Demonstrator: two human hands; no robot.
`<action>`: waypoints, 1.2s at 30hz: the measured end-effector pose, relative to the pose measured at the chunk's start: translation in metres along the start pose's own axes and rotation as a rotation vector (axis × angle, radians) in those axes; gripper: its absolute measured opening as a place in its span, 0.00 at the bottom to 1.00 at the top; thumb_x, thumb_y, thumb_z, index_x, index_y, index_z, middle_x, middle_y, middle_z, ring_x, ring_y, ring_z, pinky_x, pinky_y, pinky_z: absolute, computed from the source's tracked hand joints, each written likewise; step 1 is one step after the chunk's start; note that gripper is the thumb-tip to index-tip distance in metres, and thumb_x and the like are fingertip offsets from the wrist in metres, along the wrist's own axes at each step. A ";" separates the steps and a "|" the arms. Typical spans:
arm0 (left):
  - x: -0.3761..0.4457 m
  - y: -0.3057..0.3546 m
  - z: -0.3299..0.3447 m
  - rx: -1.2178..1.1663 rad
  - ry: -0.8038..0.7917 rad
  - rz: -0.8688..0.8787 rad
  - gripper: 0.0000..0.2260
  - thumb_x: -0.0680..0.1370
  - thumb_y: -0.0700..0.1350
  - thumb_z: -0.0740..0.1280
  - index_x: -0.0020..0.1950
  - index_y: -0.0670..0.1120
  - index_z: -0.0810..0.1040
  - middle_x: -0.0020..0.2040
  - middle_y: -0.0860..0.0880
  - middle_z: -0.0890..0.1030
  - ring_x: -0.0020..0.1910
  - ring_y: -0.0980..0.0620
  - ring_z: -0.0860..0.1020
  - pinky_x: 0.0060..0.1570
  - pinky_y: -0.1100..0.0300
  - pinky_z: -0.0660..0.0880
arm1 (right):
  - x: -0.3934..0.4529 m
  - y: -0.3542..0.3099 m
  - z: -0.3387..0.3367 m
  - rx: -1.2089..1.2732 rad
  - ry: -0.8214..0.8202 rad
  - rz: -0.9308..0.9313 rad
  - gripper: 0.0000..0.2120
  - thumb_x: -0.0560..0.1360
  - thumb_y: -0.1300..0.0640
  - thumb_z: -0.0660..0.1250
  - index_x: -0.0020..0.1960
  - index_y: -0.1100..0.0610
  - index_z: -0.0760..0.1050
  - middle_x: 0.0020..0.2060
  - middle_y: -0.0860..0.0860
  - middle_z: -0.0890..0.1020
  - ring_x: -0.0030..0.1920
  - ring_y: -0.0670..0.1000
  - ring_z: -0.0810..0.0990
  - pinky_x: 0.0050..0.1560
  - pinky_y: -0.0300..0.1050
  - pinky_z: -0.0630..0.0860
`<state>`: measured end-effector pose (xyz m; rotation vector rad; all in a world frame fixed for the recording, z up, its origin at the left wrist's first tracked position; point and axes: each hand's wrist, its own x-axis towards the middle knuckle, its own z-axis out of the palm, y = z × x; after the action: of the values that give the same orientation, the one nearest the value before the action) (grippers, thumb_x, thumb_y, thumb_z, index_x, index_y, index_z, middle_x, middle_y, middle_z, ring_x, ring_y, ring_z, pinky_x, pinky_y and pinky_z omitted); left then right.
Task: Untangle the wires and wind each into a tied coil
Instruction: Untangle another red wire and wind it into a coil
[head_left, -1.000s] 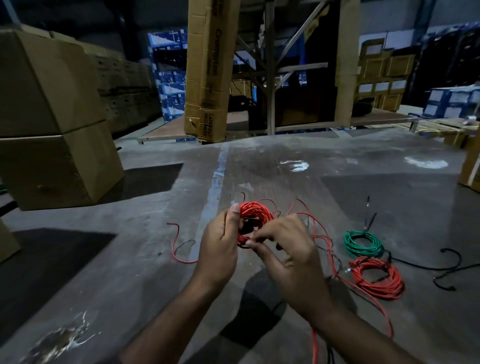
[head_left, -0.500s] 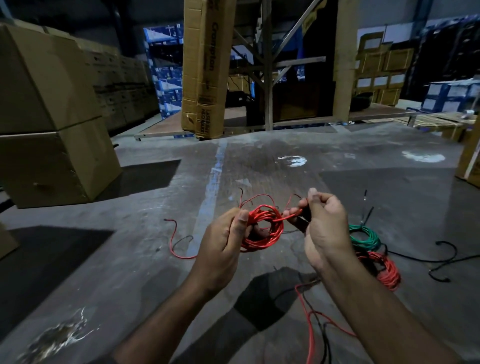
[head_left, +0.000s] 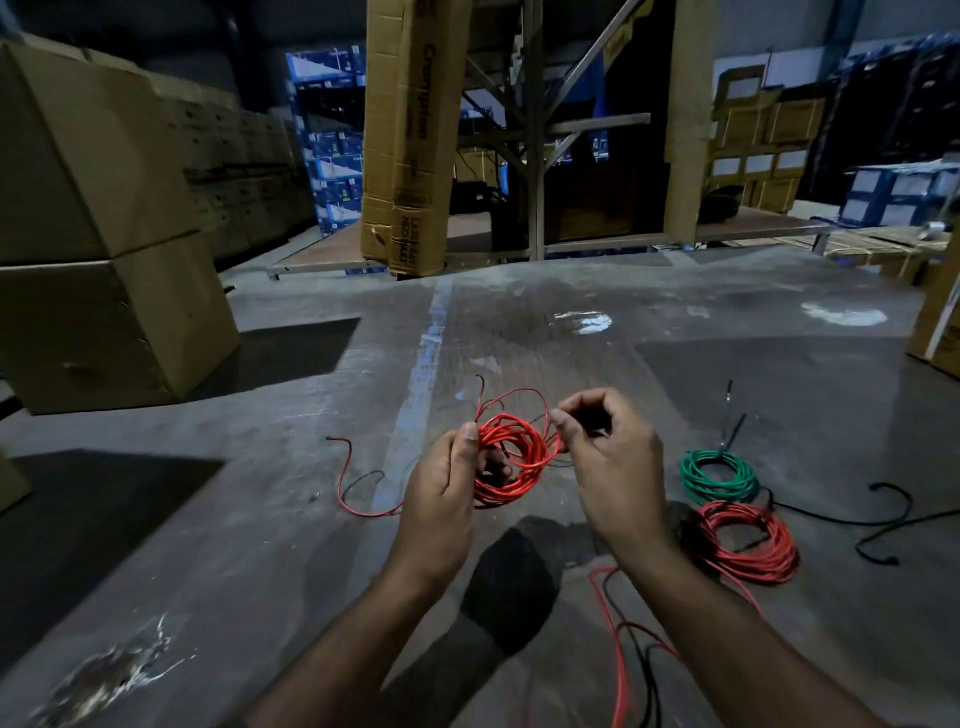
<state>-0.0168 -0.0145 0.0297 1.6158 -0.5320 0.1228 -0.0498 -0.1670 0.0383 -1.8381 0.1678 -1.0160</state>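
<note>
At the centre of the frame the left hand (head_left: 441, 499) grips a red wire coil (head_left: 511, 460), thumb pressed on its left edge. The right hand (head_left: 610, 462) pinches a strand at the coil's right edge. At lower right, a green coil (head_left: 719, 475) and another red coil (head_left: 748, 540) lie touching on the floor (head_left: 234, 545). Closed cardboard boxes (head_left: 98, 249) are stacked at upper left; their contents cannot be seen.

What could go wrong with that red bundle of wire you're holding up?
1. The red coil looks loose and untied; only the left hand grips it, so its loops might spring apart.
2. The right hand pinches a strand at the coil's edge; a hard pull could tighten a snag.
3. Loose red and black wire trails on the floor below and might catch on the finished red coil beside the green coil.
</note>
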 end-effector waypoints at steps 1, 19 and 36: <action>0.000 0.000 0.001 -0.004 0.005 -0.011 0.22 0.81 0.55 0.54 0.46 0.40 0.78 0.40 0.48 0.84 0.40 0.54 0.82 0.43 0.63 0.78 | -0.003 -0.001 0.000 -0.002 -0.039 -0.017 0.03 0.76 0.61 0.71 0.46 0.54 0.78 0.40 0.47 0.82 0.41 0.41 0.81 0.40 0.30 0.74; 0.010 -0.009 0.002 0.272 0.053 0.196 0.19 0.83 0.59 0.52 0.42 0.50 0.74 0.38 0.53 0.74 0.39 0.55 0.74 0.39 0.60 0.71 | -0.023 -0.005 0.007 0.772 -0.406 0.496 0.08 0.82 0.60 0.59 0.57 0.61 0.75 0.41 0.54 0.82 0.46 0.52 0.82 0.54 0.46 0.76; 0.016 0.017 -0.011 -0.065 -0.659 -0.393 0.41 0.77 0.72 0.53 0.56 0.32 0.73 0.39 0.47 0.77 0.47 0.47 0.75 0.68 0.37 0.65 | -0.020 -0.003 -0.017 0.307 -0.501 0.151 0.11 0.82 0.52 0.53 0.46 0.59 0.64 0.31 0.35 0.74 0.35 0.34 0.74 0.43 0.31 0.74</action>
<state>-0.0069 -0.0086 0.0525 1.6512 -0.6914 -0.7345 -0.0759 -0.1670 0.0321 -1.7080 -0.1438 -0.4262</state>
